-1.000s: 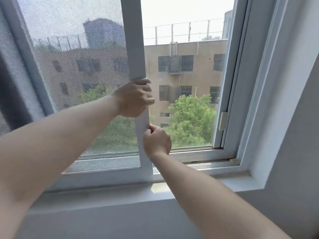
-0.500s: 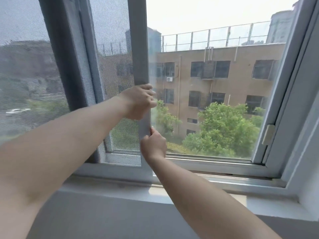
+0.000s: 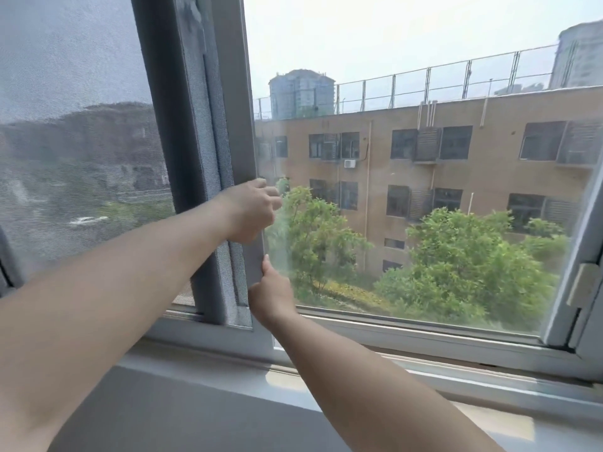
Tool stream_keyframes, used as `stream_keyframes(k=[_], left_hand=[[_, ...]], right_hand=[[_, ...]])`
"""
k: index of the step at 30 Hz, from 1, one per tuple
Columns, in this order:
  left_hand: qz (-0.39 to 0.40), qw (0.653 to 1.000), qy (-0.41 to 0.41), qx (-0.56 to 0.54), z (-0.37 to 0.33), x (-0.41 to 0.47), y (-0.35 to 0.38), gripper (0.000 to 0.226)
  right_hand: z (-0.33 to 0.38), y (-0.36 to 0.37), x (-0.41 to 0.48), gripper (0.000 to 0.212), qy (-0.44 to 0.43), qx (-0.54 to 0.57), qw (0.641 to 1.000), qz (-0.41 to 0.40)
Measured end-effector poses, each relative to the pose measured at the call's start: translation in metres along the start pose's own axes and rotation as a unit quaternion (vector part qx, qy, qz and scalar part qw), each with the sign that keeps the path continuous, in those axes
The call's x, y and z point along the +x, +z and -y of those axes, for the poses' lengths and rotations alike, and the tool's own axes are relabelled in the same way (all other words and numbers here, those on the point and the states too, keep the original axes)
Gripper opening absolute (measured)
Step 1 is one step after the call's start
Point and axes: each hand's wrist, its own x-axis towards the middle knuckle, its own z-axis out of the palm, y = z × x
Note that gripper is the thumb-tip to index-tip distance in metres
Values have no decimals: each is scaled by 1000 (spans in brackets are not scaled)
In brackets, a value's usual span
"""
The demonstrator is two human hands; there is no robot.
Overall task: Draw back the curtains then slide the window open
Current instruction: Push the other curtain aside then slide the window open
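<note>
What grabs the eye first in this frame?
Two bare forearms reach in from the lower left and bottom centre, both hands clamped on the grey vertical sash edge of the sliding window: the left hand higher, the right hand just below it. To the right is a wide clear view of a tan apartment block and green trees; to the left, dark mesh screen dims the scenery behind it.
</note>
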Motion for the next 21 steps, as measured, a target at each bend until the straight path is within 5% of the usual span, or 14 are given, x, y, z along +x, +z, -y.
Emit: stream_keyframes(k=[9,18,21], left_hand=[[60,996,1,60,17,-36,22,31],[217,967,-106,80,21,-64,24,58],[197,970,-120,81,21,-65,25,64]], right_hand=[[23,23,20,75,-14,-62,996,62],[43,47,30,77,3,-67,990,121],[45,46,34,74,-6,-105,985,133]])
